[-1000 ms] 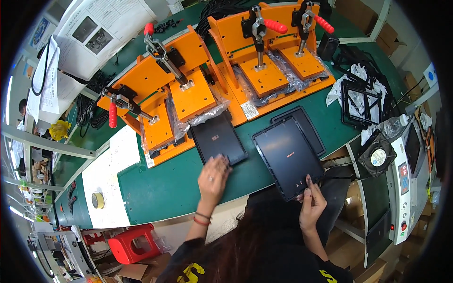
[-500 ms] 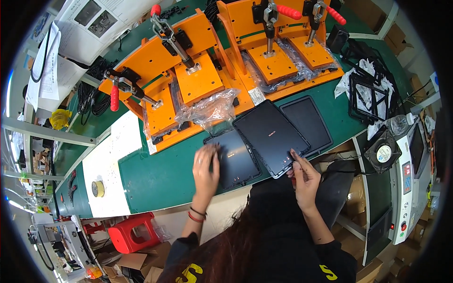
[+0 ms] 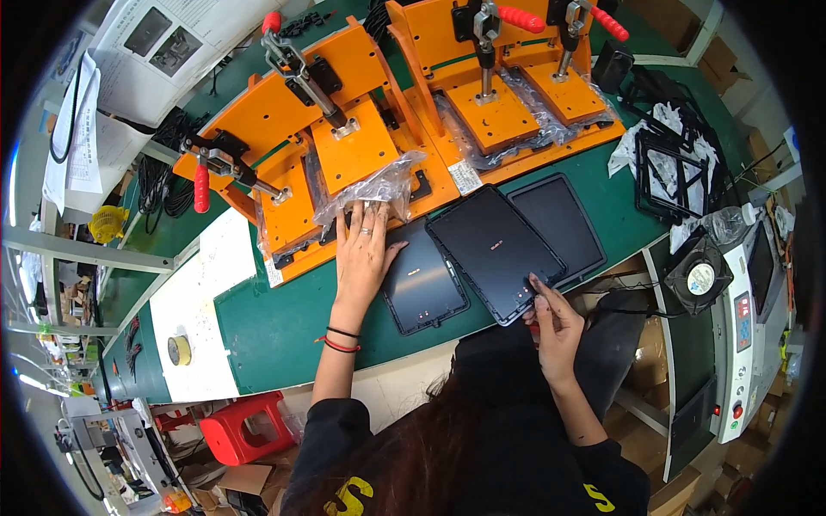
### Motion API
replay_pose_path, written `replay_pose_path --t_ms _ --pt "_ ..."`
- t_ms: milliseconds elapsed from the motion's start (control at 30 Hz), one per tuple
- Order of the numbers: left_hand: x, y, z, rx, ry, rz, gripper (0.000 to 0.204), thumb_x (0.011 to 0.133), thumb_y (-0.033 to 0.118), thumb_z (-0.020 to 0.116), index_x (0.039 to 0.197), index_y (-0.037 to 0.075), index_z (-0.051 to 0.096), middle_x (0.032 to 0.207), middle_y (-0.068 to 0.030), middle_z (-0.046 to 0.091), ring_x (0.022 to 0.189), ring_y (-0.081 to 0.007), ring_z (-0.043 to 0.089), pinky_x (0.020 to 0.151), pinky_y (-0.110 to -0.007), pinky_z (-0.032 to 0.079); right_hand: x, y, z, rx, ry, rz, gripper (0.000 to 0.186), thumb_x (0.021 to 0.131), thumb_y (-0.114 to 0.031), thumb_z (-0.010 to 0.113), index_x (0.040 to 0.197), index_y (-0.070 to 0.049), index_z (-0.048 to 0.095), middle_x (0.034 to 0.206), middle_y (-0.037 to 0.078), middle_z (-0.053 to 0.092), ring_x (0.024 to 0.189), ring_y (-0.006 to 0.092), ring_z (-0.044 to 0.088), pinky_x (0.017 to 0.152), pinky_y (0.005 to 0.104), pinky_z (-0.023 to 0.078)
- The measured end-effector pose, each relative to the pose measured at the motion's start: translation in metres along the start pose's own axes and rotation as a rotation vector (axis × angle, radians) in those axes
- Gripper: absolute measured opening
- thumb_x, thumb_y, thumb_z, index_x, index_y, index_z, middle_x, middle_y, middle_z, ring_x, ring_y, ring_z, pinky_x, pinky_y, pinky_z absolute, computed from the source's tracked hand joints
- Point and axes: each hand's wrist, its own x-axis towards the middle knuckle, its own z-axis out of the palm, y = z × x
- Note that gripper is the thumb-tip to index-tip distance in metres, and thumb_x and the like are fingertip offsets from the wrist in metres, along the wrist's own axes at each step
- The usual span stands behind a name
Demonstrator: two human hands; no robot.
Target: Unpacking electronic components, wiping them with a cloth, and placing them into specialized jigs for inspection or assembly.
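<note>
My right hand (image 3: 557, 328) pinches the lower right corner of a black rectangular back cover (image 3: 495, 245), which looks like a tablet's. That cover is tilted and overlaps two other dark panels. To its left, a dark grey panel (image 3: 423, 288) with a raised rim lies on the bench. A black panel (image 3: 564, 219) sits partly beneath it on the right. My left hand (image 3: 365, 254) reaches forward with fingers outstretched and thumb apart. Its fingertips touch the crumpled clear plastic film (image 3: 379, 185) at the front of the orange clamp fixture (image 3: 354, 146).
A second orange fixture (image 3: 490, 120) with red-handled clamps stands to the right. Black frames (image 3: 675, 176) lie on white wrapping at the far right, near a small fan (image 3: 699, 275). White paper with a tape roll (image 3: 179, 350) covers the left bench. A red stool (image 3: 249, 428) stands below.
My left hand has moved forward and left, off the dark grey panel to the plastic film. The film has shifted up and bunched. My right hand keeps its hold on the back cover.
</note>
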Motion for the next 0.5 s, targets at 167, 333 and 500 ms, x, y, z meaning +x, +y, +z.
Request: replay_pose_path --t_ms 167,333,500 --pt "-0.009 0.007 -0.003 0.003 -0.016 0.016 0.062 0.074 0.023 0.067 0.127 0.004 0.041 0.127 -0.0157 0.042 0.124 -0.0344 0.031 0.104 -0.051 0.02 0.017 -0.001 0.019 0.016 -0.073 -0.013 0.027 0.088 0.0 0.048 0.114 0.004 0.055 0.091 0.007 0.059 0.068 0.0074 0.052 0.062 0.0194 0.045" --pt "-0.033 0.005 0.009 -0.212 0.496 -0.326 0.074 0.068 0.026 0.075 0.124 -0.004 0.037 0.12 -0.0237 0.038 0.114 -0.0342 0.033 0.097 -0.046 0.025 0.046 0.006 0.042 -0.081 -0.135 -0.111 0.026 0.086 0.001 0.05 0.111 0.002 0.058 0.081 0.008 0.058 0.064 0.0087 0.053 0.06 0.0198 0.044" --pt "-0.015 -0.044 0.001 -0.889 0.349 -0.757 0.041 0.083 0.023 0.062 0.108 -0.007 0.05 0.108 -0.0161 0.051 0.102 -0.026 0.046 0.092 -0.034 0.034 0.047 -0.007 0.041 -0.134 -0.126 -0.111 0.026 0.086 0.0 0.051 0.111 -0.001 0.06 0.073 0.006 0.055 0.063 0.0079 0.052 0.059 0.0204 0.044"
